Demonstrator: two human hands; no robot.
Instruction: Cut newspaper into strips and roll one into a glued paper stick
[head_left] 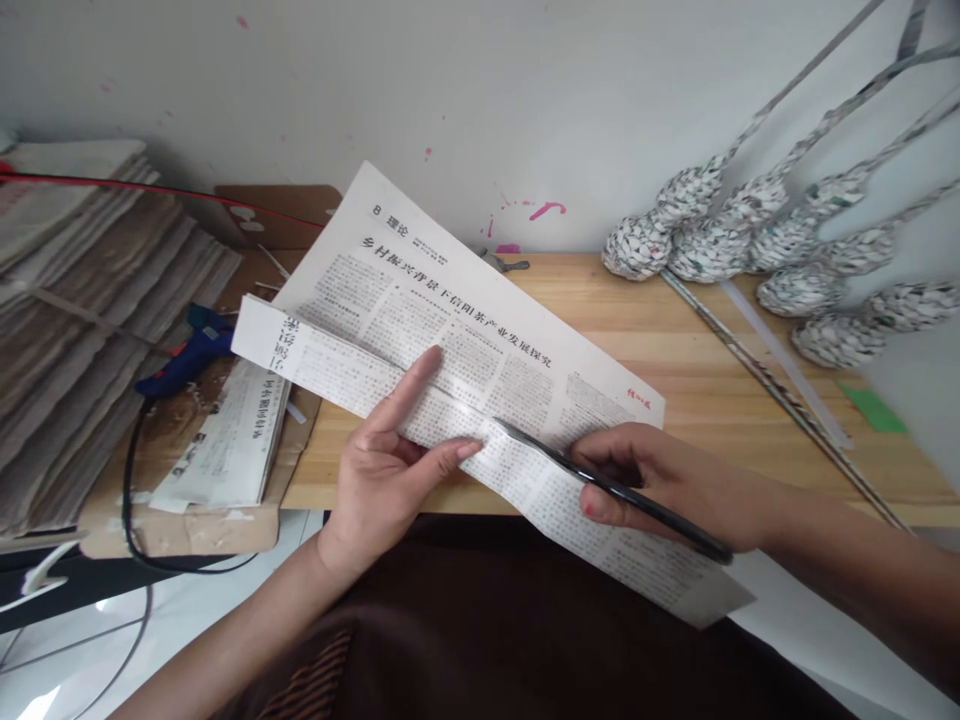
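Note:
A folded newspaper sheet (465,300) with printed columns and a red mark near its right corner is held up slantwise above the table. My left hand (382,470) grips its lower folded strip, thumb and forefinger on top, the other fingers partly hidden. In my right hand (652,480) are black-handled scissors (645,500), my fingers closed round the handle. Their blades lie along the line between the strip and the larger part of the sheet, pointing toward my left hand. Part of the blades is hidden by the paper.
Left stands a tied newspaper stack (97,330). Beside it a blue glue gun (187,350) with a black cable lies near cut newspaper strips (225,440) on cardboard. Right, several woven paper gourd shapes (697,230) lean on the wall, near a thin rolled paper rod (780,395) on the wooden table (585,290).

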